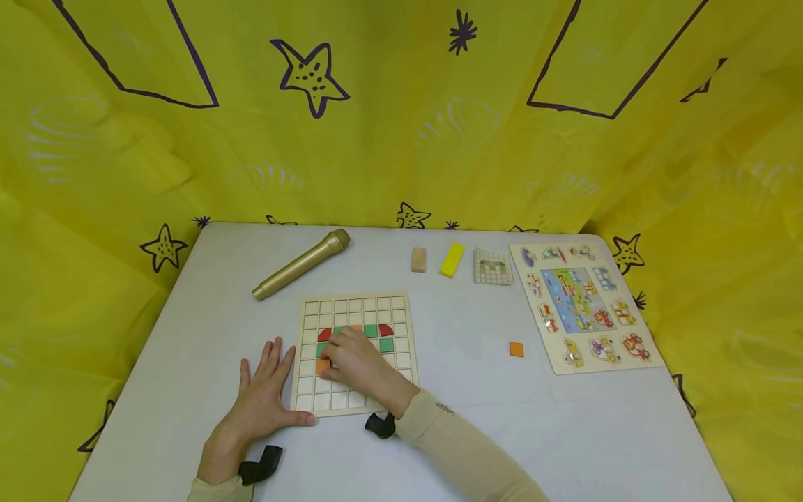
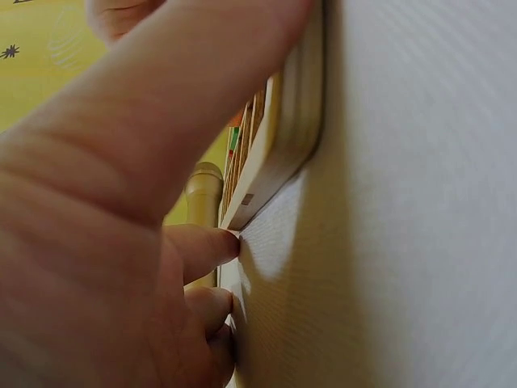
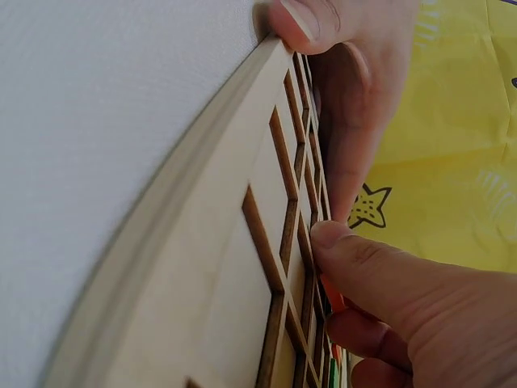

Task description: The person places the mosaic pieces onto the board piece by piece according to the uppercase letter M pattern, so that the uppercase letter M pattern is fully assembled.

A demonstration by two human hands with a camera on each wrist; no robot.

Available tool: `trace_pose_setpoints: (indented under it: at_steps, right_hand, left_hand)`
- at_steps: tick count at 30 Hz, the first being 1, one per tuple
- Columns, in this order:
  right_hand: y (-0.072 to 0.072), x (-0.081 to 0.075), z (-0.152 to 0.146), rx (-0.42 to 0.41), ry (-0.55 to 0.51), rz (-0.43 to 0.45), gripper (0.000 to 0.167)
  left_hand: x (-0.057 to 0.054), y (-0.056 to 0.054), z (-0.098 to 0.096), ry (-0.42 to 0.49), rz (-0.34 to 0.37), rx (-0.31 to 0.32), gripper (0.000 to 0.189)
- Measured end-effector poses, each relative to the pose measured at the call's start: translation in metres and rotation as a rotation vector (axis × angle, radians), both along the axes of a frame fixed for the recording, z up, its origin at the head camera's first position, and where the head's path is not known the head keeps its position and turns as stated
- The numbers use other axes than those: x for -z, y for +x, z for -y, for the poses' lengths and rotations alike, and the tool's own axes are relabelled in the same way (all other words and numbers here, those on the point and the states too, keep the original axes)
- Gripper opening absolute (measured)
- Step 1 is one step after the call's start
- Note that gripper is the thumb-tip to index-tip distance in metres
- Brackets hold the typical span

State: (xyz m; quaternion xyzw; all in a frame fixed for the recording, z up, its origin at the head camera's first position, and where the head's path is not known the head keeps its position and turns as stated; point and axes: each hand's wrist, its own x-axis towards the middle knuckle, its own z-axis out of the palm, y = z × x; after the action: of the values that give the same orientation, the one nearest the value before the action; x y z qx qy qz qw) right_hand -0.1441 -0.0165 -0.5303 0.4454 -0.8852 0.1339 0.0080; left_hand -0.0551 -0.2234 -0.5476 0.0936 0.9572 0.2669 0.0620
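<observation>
A square wooden grid board (image 1: 401,307) lies on the table, with red, green and orange tiles in several of its cells. My right hand (image 1: 359,359) is over the board's left part and pinches an orange tile (image 1: 323,366) between thumb and fingers. That orange tile (image 3: 332,293) shows at the grid in the right wrist view, partly covered by the fingers. With fingers spread, my left hand (image 1: 263,401) rests on the table at the board's left edge, its thumb by the near left corner. A green tile (image 1: 386,345) and a red tile (image 1: 385,330) sit on the right side.
A gold microphone (image 1: 301,265) lies behind the board. At the back are a plain wooden block (image 1: 418,259), a yellow block (image 1: 452,260) and a pattern card (image 1: 493,267). A loose orange tile (image 1: 516,349) and a picture puzzle board (image 1: 564,359) lie to the right.
</observation>
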Motion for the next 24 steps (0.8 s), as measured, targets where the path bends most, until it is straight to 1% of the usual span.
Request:
trace_pose_setpoints:
  at_steps: [8, 13, 18, 24]
  right_hand:
    - [0.001, 0.0, 0.0, 0.016, 0.006, 0.007, 0.03]
    - [0.0, -0.002, -0.006, 0.017, -0.021, 0.02, 0.031]
    - [-0.006, -0.008, -0.026, 0.056, -0.083, 0.084, 0.033]
    - [-0.017, -0.011, -0.067, 0.132, -0.194, 0.115, 0.034]
  left_hand:
    - [0.0, 0.0, 0.0, 0.001, 0.001, -0.002, 0.132]
    - [0.0, 0.0, 0.0, -0.001, 0.004, -0.007, 0.133]
    - [0.001, -0.001, 0.0, -0.002, 0.009, -0.014, 0.134]
    - [0.002, -0.002, -0.001, -0.008, 0.02, -0.025, 0.136]
